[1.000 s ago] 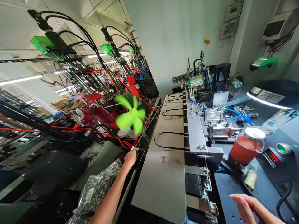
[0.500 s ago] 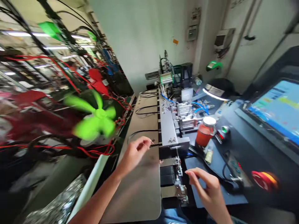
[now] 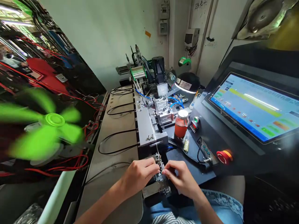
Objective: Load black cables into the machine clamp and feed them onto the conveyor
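Note:
My left hand (image 3: pixel 141 172) is closed in a pinch at the small metal fixture (image 3: pixel 158 160) on the near end of the machine. My right hand (image 3: pixel 181 177) pinches at the same fixture from the right, its fingertips close to those of my left hand. Whatever lies between the fingertips is too small to make out. Black cables (image 3: pixel 118 133) loop over the beige plate (image 3: pixel 109 168) beside my left arm. Beyond my hands, a flat metal cover (image 3: pixel 144 124) with small screws leads back along the machine.
A green fan (image 3: pixel 54 119) spins at the left. On the right are a red jar (image 3: pixel 181 124), a small yellowish bottle (image 3: pixel 186 144), a red emergency button (image 3: pixel 224 157) and a tilted screen (image 3: pixel 257 105). A ring lamp (image 3: pixel 188 83) stands behind.
My hands have come together at the fixture, where before they were apart on either side of it. The view has turned right, bringing more of the screen into sight.

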